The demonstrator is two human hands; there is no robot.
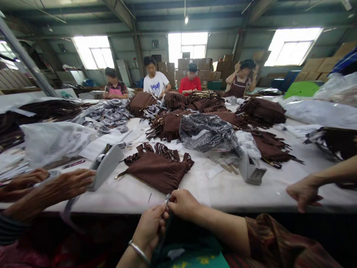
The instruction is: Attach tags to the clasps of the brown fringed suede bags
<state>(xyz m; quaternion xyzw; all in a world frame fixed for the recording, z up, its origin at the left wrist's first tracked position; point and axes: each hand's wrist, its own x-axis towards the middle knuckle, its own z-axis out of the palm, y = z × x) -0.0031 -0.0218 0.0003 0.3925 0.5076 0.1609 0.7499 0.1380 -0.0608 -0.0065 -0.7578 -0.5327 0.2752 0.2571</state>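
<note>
A brown fringed bag (156, 170) with a zip along its near edge lies at the table's front edge, its near corner at my fingertips. My left hand (152, 225), with a bangle on the wrist, is closed in a pinch on a small silvery piece (168, 198) beside that corner. Against it from the right, my right hand (183, 204) is also closed, fingers bent together; they hide what is in them. Whether the silvery piece is joined to the bag I cannot tell.
Grey tape dispensers (106, 164) stand left and right. A co-worker's hands (63, 187) reach in at left; another person's hand (305, 192) rests on the right edge. Behind lie crumpled plastic (209, 135), piled brown bags (172, 124) and grey rolls (107, 115). Several people sit opposite.
</note>
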